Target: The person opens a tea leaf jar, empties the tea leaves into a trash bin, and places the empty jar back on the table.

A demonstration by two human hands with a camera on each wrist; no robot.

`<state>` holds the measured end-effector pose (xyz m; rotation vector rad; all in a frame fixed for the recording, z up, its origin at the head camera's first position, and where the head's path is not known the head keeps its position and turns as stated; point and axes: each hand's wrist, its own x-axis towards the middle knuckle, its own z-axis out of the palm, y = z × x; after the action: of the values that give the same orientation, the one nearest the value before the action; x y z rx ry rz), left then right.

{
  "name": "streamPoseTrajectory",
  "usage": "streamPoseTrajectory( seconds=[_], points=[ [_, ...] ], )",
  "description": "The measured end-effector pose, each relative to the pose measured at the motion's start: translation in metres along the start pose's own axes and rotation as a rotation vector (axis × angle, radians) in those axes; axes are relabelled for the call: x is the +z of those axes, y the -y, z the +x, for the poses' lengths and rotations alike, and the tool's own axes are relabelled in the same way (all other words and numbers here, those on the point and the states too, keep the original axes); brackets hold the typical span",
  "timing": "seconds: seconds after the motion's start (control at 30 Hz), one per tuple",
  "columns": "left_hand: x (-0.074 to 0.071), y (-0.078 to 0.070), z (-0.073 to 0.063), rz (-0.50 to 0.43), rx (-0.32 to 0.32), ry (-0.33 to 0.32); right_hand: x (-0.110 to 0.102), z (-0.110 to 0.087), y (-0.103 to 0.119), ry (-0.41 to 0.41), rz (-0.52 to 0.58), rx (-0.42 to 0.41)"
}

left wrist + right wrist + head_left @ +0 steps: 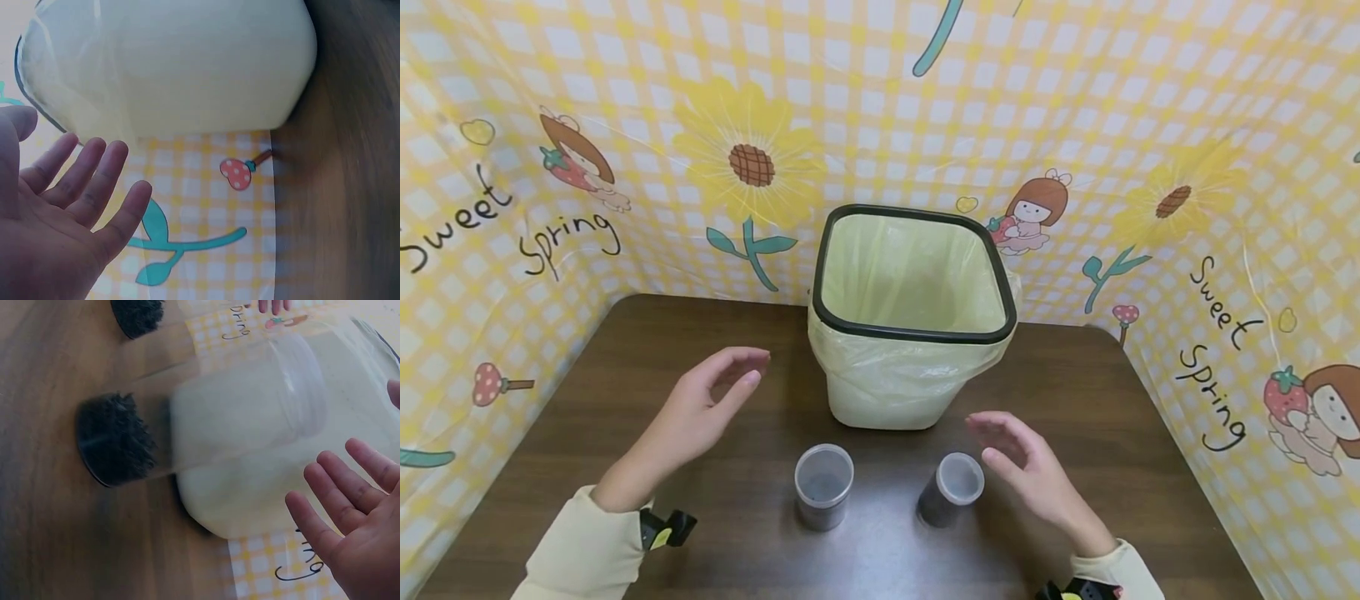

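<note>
Two clear plastic jars stand upright on the brown table. The left jar (824,487) has a translucent top, and the right jar (951,490) is close to the right hand. Dark shredded bits (115,440) lie in the bottom of the nearer jar in the right wrist view. My left hand (703,404) hovers left of the bin, fingers loosely bent and holding nothing. To the right of the right jar, my right hand (1030,467) is also bare, its fingers spread in the right wrist view. Behind the jars stands a pale bin (883,396) with a black rim and a liner bag.
The dark wooden table (745,533) has yellow checked cloth (880,150) with flower and girl prints behind it and along both sides. The bin stands near the table's back edge, its liner (917,362) folded over the outside below the rim.
</note>
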<state>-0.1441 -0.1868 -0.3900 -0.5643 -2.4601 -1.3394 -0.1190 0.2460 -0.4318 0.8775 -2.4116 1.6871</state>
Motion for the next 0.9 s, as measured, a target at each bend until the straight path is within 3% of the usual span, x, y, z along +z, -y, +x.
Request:
streamPoseTrajectory(
  seconds=[0.33, 0.63, 0.9],
  points=[
    [0.018, -0.011, -0.006, -0.082, 0.054, 0.026, 0.015, -0.006, -0.011, 0.073, -0.006, -0.064],
    [0.031, -0.017, -0.009, -0.113, 0.087, 0.036, 0.025, -0.012, -0.014, 0.122, -0.03, 0.006],
    [0.035, -0.023, -0.012, -0.118, 0.095, 0.036, 0.036, -0.017, -0.021, 0.126, -0.045, 0.014]
  ],
)
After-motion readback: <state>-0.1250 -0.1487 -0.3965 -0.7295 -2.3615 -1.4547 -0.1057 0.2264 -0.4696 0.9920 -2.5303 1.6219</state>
